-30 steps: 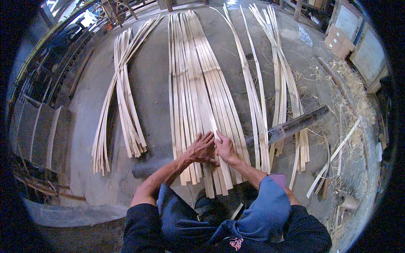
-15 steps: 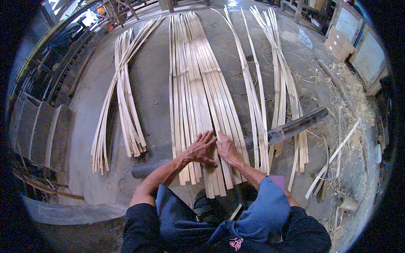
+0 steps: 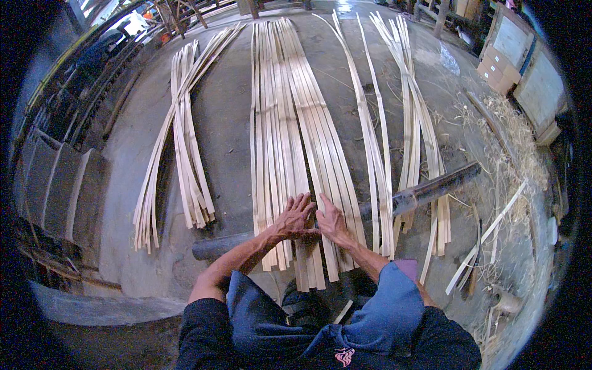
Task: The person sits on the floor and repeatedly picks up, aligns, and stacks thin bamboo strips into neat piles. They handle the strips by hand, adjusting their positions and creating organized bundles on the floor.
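Long, pale bamboo strips (image 3: 274,123) lie side by side in a wide row running away from me, split by a narrow dark gap. My left hand (image 3: 293,218) rests flat on the strips left of the gap, fingers stretched out and thumb reaching toward the right. Just across the gap, my right hand (image 3: 333,223) is closed at the edge of a bamboo strip in the right-hand group, its fingertips partly hidden. A dark pole (image 3: 435,185) lies crosswise under the near part of the strips.
Crossed strip bundles lie at the left (image 3: 185,148) and right (image 3: 410,123), with a few loose strips (image 3: 368,142) between row and right bundle. Curly shavings (image 3: 518,135) and cardboard boxes (image 3: 498,69) are at the far right. Dark machinery (image 3: 68,111) lines the left side.
My left hand has slid slightly left, and its fingers are closer together. The gap between the two strip groups near my hands looks a little wider. My right hand has barely moved.
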### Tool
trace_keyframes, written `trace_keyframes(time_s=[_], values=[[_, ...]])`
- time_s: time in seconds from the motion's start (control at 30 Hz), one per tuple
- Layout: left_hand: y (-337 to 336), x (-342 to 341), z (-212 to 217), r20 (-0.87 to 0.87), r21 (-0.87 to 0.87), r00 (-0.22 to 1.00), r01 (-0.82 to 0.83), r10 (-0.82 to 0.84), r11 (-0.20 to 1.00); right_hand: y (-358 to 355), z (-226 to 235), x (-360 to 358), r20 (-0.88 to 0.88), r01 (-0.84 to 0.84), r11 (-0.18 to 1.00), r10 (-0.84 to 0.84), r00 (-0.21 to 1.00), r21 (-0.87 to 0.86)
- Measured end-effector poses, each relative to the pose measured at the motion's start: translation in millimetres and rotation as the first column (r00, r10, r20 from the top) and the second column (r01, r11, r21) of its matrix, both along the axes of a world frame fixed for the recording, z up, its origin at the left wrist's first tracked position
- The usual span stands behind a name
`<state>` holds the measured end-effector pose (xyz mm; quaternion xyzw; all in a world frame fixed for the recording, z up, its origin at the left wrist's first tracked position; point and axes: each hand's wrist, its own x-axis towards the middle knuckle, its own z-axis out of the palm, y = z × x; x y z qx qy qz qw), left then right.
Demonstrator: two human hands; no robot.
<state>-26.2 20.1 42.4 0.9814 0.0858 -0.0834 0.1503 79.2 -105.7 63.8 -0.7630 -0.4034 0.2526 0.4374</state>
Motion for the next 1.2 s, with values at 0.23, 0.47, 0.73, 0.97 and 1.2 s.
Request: trace_keyframes(time_s=[0.23, 0.47, 0.73, 0.97, 1.2], values=[[-1, -4, -1, 0.065, -0.06, 0.998, -0.006, 0.009, 0.998, 3, 16, -10, 0.11, 0.148, 0.966, -0.174, 0.979, 0.21], [-7, -5, 6, 0.124, -0.028, 0.992, -0.009, 0.012, 1.0, -12, 1, 28, 0.18, 0.125, 0.965, -0.168, 0.969, 0.229], [-27, 12, 15, 0.132, 0.11, 0.988, -0.097, 0.082, 0.989, -21, -5, 36, 0.209, 0.183, 0.966, -0.22, 0.953, 0.182], [-56, 40, 16, 0.176, 0.117, 0.949, 0.242, -0.26, 0.963, -29, 11, 56, 0.182, 0.217, 0.951, -0.259, 0.949, 0.221], [-69, 59, 15, 0.165, -0.023, 0.939, 0.309, -0.302, 0.951, -49, -2, 83, 0.108, 0.186, 0.982, -0.188, 0.976, 0.031]])
